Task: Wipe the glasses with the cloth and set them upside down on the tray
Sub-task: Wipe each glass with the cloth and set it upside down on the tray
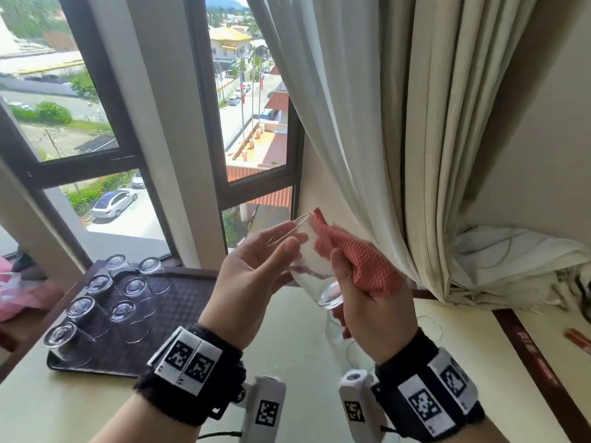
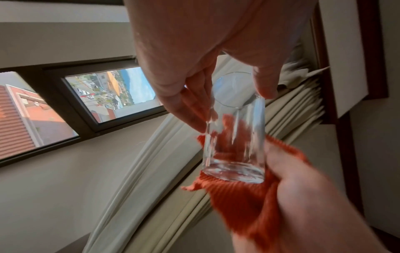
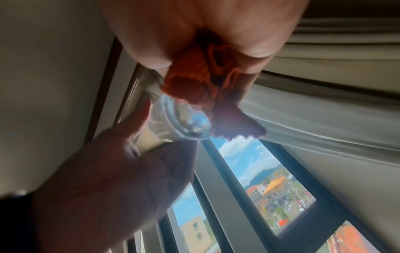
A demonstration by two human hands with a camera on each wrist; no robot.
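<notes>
A clear glass [image 1: 308, 266] is held tilted in the air above the table, rim up towards the window and base down. My left hand [image 1: 281, 243] grips it near the rim [image 2: 232, 107], thumb on one side and fingers on the other. My right hand [image 1: 347, 282] holds a red waffle cloth [image 1: 364, 266] bunched against the glass's lower wall and base [image 2: 236, 171]. In the right wrist view the cloth [image 3: 190, 80] is clutched in my fingers beside the glass base [image 3: 186, 123]. The dark tray [image 1: 188, 302] lies on the table at the left.
Several glasses [image 1: 134, 289] stand upside down on the tray's left half. Other glasses [image 1: 430, 326] stand on the cream table [image 1: 287, 346] under my hands. A curtain [image 1: 399, 155] hangs just behind the cloth. A pink bag [image 1: 12, 292] lies far left.
</notes>
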